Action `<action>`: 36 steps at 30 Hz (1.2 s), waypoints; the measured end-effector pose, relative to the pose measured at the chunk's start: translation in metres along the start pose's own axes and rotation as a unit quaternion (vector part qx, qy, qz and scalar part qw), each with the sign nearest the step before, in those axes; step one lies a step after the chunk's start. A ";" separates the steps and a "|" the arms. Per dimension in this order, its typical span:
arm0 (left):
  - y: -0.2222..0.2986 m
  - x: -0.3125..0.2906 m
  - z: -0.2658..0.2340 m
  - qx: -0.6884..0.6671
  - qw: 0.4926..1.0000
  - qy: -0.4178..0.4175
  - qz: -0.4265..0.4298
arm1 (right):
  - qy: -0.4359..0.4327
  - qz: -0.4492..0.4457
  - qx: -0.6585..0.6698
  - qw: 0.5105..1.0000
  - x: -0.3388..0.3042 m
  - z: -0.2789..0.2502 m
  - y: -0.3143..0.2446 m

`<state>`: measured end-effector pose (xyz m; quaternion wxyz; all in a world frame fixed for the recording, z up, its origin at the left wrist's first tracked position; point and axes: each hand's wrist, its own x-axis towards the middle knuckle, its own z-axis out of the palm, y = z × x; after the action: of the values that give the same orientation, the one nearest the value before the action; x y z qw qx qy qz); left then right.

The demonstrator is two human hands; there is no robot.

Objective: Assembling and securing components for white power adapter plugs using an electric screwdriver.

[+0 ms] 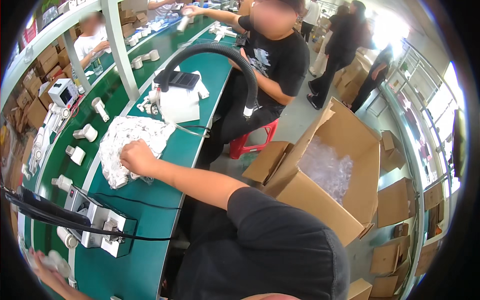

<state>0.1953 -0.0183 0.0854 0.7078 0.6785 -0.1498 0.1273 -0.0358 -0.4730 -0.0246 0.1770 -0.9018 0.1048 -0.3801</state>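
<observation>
My right hand [137, 157] reaches across the bench onto a heap of small white parts [132, 132] in a clear plastic bag. Its fingers are curled down into the heap, and what they grip is hidden. At the lower left, my left hand [44, 270] is closed around a white rounded plastic piece [59, 263], both smeared by motion. Between my hands stands a grey metal bench device [102, 225] with black cables running over it. A white plastic fitting [67, 237] lies beside that device, on the far side.
White fittings [75, 155] lie spaced along the green belt [57, 140]. A black flexible hose [215, 49] arches over the bench. A co-worker [275, 55] sits to the right on a red stool [255, 140]. An open carton [320, 175] holding clear plastic bags stands at my right.
</observation>
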 end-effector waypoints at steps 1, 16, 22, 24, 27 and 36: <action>0.004 -0.017 -0.015 -0.005 1.000 0.030 0.002 | 0.081 -0.024 0.043 0.996 0.001 0.000 -0.005; 0.003 -0.285 0.160 -0.077 0.981 -0.178 -0.001 | -0.231 0.037 0.616 0.752 -0.040 -0.035 -0.121; -0.025 -0.264 0.153 -0.010 0.983 -0.178 0.039 | -0.035 -0.135 0.504 0.852 -0.050 -0.030 -0.143; -0.011 -0.266 0.167 -0.114 0.976 -0.170 -0.076 | -0.009 -0.200 0.451 0.870 -0.053 -0.025 -0.141; -0.033 -0.265 0.146 0.032 0.979 -0.202 -0.008 | -0.018 -0.150 0.407 0.901 -0.066 -0.033 -0.145; -0.029 -0.277 0.148 -0.025 0.974 -0.221 0.043 | -0.100 -0.219 0.369 0.898 -0.066 -0.045 -0.156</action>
<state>-0.0553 -0.1614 -0.0431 0.6675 0.6650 -0.3350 0.0009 -0.1051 -0.3199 0.0239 0.4184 -0.8055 -0.2613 -0.3283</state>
